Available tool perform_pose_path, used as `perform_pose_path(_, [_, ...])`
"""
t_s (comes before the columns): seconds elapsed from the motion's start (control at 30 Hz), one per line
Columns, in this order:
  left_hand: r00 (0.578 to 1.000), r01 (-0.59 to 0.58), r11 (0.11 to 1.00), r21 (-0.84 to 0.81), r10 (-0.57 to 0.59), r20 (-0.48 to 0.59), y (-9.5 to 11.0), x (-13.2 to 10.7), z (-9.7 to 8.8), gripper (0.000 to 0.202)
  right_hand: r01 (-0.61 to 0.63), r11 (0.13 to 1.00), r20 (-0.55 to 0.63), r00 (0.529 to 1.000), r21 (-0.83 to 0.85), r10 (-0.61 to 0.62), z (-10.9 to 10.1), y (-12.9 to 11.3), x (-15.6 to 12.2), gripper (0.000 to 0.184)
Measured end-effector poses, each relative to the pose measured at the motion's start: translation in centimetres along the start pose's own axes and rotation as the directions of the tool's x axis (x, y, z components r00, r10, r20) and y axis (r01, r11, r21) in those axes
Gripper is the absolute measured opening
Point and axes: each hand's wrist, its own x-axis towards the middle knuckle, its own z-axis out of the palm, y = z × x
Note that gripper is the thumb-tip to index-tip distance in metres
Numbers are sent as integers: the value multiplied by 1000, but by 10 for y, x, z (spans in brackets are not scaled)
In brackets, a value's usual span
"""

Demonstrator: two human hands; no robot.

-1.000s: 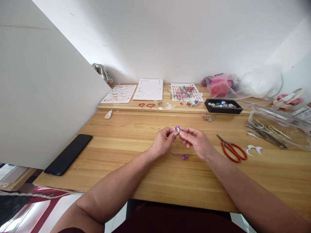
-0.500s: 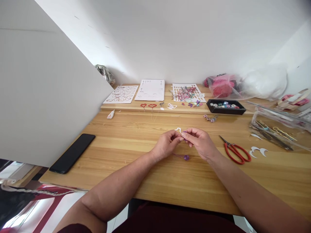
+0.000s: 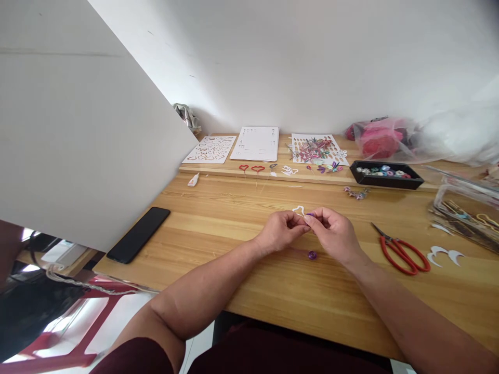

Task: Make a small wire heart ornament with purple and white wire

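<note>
Close together over the middle of the table, my left hand [image 3: 281, 231] and my right hand [image 3: 333, 232] both have their fingers pinched. A white paper cutout outline [image 3: 298, 209], shaped like a wavy loop, sticks up between them, its lower end held by my left fingertips. Purple thread [image 3: 311, 214] shows at my right thumb and forefinger, by the foot of the cutout. Just below my hands a small purple thread spool [image 3: 312, 255] lies on the wood, a thin strand beside it. My fingers partly hide where thread and paper meet.
Red-handled scissors [image 3: 405, 254] lie at the right, near white crescent cutouts [image 3: 438, 250]. A black tray [image 3: 385, 182] of thread spools, paper sheets [image 3: 255, 144] and red heart shapes [image 3: 258, 169] are at the back. A phone [image 3: 139, 235] and glue bottle [image 3: 193, 179] lie left.
The whole view has shifted, so things on the table appear further right. My hands stay pinched together at the cutout and thread, with only slight finger movement.
</note>
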Motion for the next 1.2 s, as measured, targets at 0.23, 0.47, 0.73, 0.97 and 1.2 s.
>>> perform_pose_path(0.23, [999, 36, 999, 4, -36, 28, 1, 1, -5, 29, -169, 974, 173, 975, 153, 142, -1, -3, 2, 37])
perform_pose_path(0.47, [999, 26, 996, 86, -29, 24, -6, 4, -9, 29, -211, 962, 236, 957, 173, 168, -7, -5, 3, 31])
perform_pose_path(0.73, [1000, 17, 989, 148, -15, -14, -3, 1, -5, 24, -213, 962, 191, 965, 173, 180, -2, -4, 2, 30])
perform_pose_path(0.97, [999, 37, 998, 47, -37, 0, -4, 2, -7, 31, -263, 928, 146, 962, 265, 231, 2, -11, -1, 33])
perform_pose_path(1.2, [991, 89, 996, -32, -85, 108, -3, 2, -10, 37, -253, 920, 136, 966, 300, 221, -6, -12, 4, 34])
